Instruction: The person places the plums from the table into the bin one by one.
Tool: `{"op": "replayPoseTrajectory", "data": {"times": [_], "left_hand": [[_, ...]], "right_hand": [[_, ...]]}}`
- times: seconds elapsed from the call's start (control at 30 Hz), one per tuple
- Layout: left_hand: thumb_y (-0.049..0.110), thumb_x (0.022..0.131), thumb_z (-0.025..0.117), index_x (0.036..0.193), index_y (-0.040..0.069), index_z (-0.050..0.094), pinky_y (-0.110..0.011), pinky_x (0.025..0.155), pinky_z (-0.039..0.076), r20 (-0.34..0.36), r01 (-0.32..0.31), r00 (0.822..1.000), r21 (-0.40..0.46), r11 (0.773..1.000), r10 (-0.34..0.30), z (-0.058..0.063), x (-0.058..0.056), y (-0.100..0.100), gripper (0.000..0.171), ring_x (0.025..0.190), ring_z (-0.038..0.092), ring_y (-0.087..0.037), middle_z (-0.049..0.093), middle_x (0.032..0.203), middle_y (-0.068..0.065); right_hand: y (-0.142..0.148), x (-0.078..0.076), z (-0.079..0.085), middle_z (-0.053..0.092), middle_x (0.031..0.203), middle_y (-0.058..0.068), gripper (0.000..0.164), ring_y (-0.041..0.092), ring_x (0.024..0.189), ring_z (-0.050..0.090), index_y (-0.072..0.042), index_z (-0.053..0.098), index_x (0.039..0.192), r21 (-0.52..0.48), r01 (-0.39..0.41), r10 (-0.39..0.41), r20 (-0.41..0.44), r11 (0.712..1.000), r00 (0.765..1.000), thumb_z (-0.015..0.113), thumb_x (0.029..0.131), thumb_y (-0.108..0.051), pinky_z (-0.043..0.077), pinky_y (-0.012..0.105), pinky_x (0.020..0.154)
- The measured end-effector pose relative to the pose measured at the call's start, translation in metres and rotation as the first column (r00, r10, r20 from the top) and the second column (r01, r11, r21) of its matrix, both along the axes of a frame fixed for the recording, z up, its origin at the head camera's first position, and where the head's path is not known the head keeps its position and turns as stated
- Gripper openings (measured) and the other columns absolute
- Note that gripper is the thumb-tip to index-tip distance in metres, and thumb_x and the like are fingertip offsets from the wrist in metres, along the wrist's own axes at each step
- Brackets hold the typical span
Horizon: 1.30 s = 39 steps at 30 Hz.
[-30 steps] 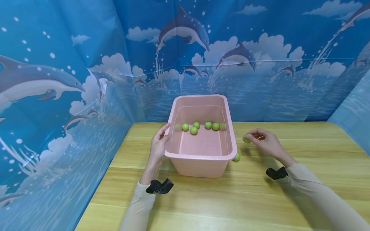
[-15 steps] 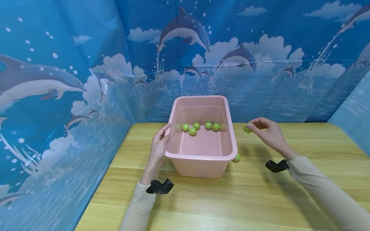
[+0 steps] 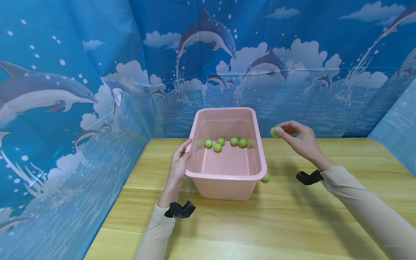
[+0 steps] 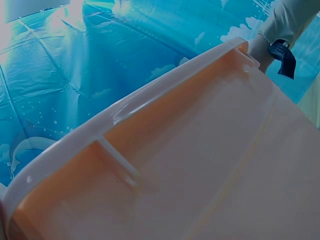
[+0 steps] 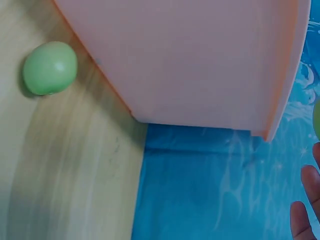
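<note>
A pink plastic basin point(image 3: 227, 177) stands on the table, tilted in no visible way, with several small round green fruits point(image 3: 217, 147) on its floor. At its left rim my left hand point(image 3: 177, 164) grips the edge; the left wrist view shows the basin's outer wall point(image 4: 210, 140) but hardly any of the hand. My right hand point(image 3: 302, 142) pinches one green fruit point(image 3: 273, 133) between thumb and fingertips, raised above the table to the right of the basin. Another green fruit point(image 5: 50, 68) lies on the table close to the basin's right side, partly hidden in the head view.
The wooden table point(image 3: 341, 180) reaches back to a blue dolphin-print curtain point(image 3: 292, 104), which also covers the left side. Black wrist cameras sit on both forearms, the right one point(image 3: 308, 177) over the table.
My right hand has lifted the green fruit off the table area, upward to about the height of the basin's upper part. One fruit in the basin shifts slightly. My left hand stays put.
</note>
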<state>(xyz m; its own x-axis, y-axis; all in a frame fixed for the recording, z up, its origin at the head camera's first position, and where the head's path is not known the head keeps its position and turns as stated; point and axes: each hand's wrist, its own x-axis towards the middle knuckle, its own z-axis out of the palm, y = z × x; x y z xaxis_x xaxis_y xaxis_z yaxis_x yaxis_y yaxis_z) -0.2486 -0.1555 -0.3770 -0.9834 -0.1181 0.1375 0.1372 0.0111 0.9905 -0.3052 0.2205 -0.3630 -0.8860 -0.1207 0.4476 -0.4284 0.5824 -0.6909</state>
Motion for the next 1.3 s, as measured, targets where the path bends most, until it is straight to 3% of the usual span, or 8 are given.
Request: {"op": "replayPoseTrajectory", "data": {"times": [0.53,0.97,1.13,1.3], "left_hand": [[0.000,0.095,0.049,0.137,0.008,0.051,-0.030,0.077,0.038,0.012,0.000,1.000,0.013,1.000,0.000,-0.001,-0.002,0.000,0.043,0.089,0.041,-0.019,0.042,0.094,-0.008],[0.001,0.096,0.049,0.138,0.009,0.050,-0.032,0.079,0.038,0.018,0.000,1.000,-0.004,1.000,0.000,0.001,-0.002,0.000,0.043,0.091,0.042,-0.020,0.044,0.096,-0.009],[0.002,0.096,0.049,0.138,0.009,0.051,-0.032,0.079,0.038,0.018,-0.001,1.000,-0.004,1.000,0.002,0.002,-0.002,0.000,0.043,0.091,0.041,-0.020,0.043,0.095,-0.009],[0.001,0.095,0.049,0.137,0.009,0.051,-0.032,0.078,0.039,0.012,-0.004,1.000,0.001,1.000,0.004,0.001,-0.002,-0.001,0.043,0.090,0.042,-0.020,0.044,0.094,-0.009]], "right_hand": [[-0.028,-0.023,0.029,0.061,0.102,0.005,0.033,0.018,0.092,0.052,-0.010,0.064,0.112,0.044,-0.090,0.094,-0.097,0.995,0.991,0.065,0.090,-0.033,0.039,0.042,0.082],[-0.047,-0.037,0.045,0.062,0.103,0.007,0.036,0.022,0.093,0.054,-0.008,0.064,0.112,0.078,-0.119,0.125,-0.080,0.990,0.989,0.067,0.088,-0.036,0.039,0.041,0.082],[-0.052,-0.042,0.046,0.061,0.106,0.008,0.037,0.029,0.097,0.054,-0.008,0.064,0.113,0.084,-0.134,0.139,-0.052,0.987,0.989,0.068,0.088,-0.035,0.039,0.044,0.083],[-0.058,-0.047,0.044,0.060,0.108,0.007,0.037,0.027,0.098,0.053,-0.011,0.065,0.114,0.092,-0.143,0.145,-0.016,0.985,0.989,0.068,0.087,-0.036,0.039,0.044,0.083]]}}
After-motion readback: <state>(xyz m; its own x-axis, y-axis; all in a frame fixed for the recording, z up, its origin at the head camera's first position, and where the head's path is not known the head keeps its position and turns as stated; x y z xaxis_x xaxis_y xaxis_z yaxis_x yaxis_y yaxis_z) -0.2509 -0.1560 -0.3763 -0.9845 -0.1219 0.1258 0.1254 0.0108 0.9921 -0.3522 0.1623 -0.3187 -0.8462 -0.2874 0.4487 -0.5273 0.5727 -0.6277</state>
